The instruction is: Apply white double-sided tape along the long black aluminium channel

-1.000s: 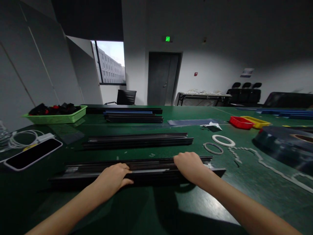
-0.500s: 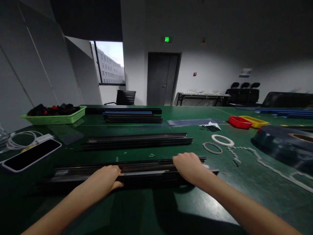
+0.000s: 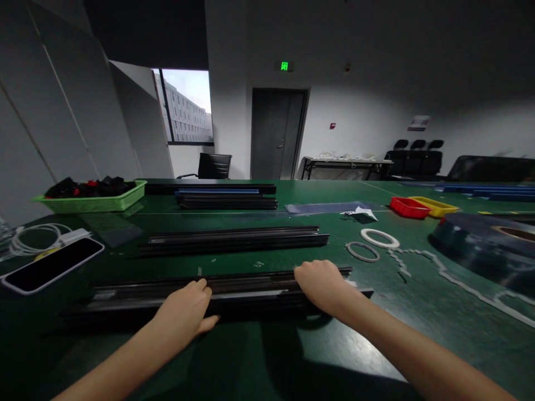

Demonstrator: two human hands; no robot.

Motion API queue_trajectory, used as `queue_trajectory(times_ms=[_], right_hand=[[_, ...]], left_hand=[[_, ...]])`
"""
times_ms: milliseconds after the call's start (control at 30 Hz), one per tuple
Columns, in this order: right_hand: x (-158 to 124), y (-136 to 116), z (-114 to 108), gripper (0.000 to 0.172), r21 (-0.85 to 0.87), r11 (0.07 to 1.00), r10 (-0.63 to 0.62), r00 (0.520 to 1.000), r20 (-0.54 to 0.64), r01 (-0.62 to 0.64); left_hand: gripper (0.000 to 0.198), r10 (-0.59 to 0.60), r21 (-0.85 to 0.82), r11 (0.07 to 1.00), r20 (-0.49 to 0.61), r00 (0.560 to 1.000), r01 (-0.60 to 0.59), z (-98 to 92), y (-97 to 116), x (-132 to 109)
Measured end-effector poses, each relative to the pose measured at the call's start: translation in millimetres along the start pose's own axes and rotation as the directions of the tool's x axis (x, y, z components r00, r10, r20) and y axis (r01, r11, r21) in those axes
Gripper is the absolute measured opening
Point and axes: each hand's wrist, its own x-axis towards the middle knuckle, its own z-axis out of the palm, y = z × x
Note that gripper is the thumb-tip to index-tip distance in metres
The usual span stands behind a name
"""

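A long black channel-shaped profile (image 3: 254, 303) lies crosswise on the green table, with a pale strip along its inside. My left hand (image 3: 188, 306) is wrapped over its near wall, left of the middle, thumb on the near face. Toward the right end, my right hand (image 3: 321, 284) grips the same profile with fingers curled over it; its fingertips are hidden. Behind it lies a second black profile (image 3: 238, 239), touched by neither hand.
Farther back is a stack of profiles (image 3: 225, 200). On the left are a phone (image 3: 54, 264), a white cable (image 3: 39, 236) and a green basket (image 3: 100, 200). Tape rings (image 3: 380, 238), a red tray (image 3: 409, 207), a yellow tray (image 3: 437, 207) and a large film roll (image 3: 480, 245) are on the right.
My left hand has shifted slightly to the right along the profile, its thumb reaching farther right. My right hand and the profile stay in place.
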Motion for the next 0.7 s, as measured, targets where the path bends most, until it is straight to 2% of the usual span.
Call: queue_trajectory(times_ms=[333,533,700], right_hand=[[-1.4,-1.3,-1.7,0.026,-0.006,1.0,0.001,1.0,0.001,-0.001],[0.2,-1.2,0.7,0.025,-0.006,1.0,-0.001,1.0,-0.003,0.001],[1.5,-1.4,1.9,0.024,-0.004,1.0,-0.011,1.0,-0.015,0.011]], left_hand=[[0.04,0.033,-0.025,0.999,0.008,0.999,-0.033,-2.1,-4.3,3.3],[0.04,0.106,-0.021,0.994,0.006,0.994,-0.106,-3.6,-4.8,5.3],[0.037,0.19,-0.116,0.975,-0.006,0.982,-0.189,-5.6,-4.2,3.1]])
